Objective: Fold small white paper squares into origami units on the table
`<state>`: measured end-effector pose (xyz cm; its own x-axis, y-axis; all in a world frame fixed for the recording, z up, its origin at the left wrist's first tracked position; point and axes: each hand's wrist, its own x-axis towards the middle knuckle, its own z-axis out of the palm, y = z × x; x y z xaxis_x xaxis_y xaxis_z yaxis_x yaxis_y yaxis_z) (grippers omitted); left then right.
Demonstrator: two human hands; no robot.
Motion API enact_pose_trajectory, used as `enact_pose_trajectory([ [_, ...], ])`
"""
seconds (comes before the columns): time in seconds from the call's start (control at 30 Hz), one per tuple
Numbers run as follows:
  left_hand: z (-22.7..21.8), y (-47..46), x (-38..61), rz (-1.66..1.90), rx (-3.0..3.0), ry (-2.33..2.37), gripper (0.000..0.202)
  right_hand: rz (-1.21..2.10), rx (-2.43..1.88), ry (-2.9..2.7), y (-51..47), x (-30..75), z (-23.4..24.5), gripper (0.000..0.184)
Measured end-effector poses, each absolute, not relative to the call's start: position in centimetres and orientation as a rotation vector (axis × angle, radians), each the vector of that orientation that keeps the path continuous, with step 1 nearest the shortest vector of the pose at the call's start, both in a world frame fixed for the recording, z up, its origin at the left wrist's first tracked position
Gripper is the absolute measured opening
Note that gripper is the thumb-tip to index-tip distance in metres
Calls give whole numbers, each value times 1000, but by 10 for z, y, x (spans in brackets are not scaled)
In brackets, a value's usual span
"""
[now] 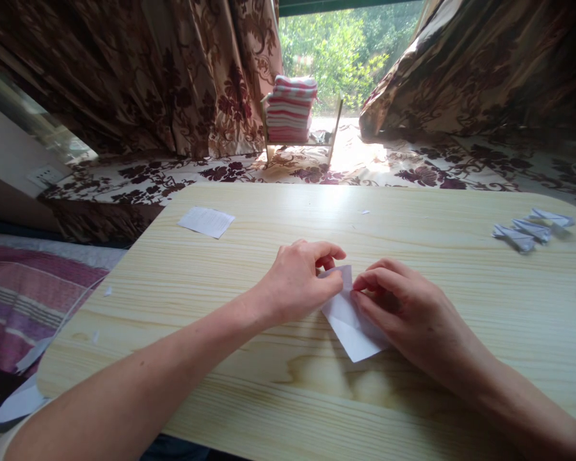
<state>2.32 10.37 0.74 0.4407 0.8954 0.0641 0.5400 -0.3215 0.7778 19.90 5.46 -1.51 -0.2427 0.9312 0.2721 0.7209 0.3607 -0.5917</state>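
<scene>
A small white sheet of paper [352,330] with creases sits between my two hands above the light wooden table [221,384]. My left hand [303,278] holds its upper left edge, thumb on the near face and the other fingers curled behind; the index finger stands a little off the paper. On the upper right edge, my right hand [403,301] pinches the paper between thumb and index finger. One corner of the sheet points down toward me. The right fingers cover part of the paper's right side.
Several folded paper pieces [532,230] lie at the right far side. A printed slip of paper [206,221] rests far left, and small scraps [108,291] are scattered about. Beyond the table, a small rack [335,131] holds folded striped towels [292,110] before the window, between patterned curtains [211,77].
</scene>
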Motion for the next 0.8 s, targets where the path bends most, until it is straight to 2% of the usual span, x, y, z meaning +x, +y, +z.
enact_pose_trajectory([
  [0.17,12,102,23,556,2084,1179,17,452,-1441,-2009,55,198,-15,10],
  [0.57,10,100,19,499,2302,1093,22,404,-1459,-2024,54,199,-15,9],
  [0.67,7,101,18,521,2358,1086,20,188,-1427,-2111,48,204,-14,8],
  [0.73,6,102,18,543,2394,1097,19,3,-1377,-2212,41,206,-12,11],
  [0.8,5,102,18,546,2400,1096,18,-48,-1342,-2313,34,206,-10,16],
])
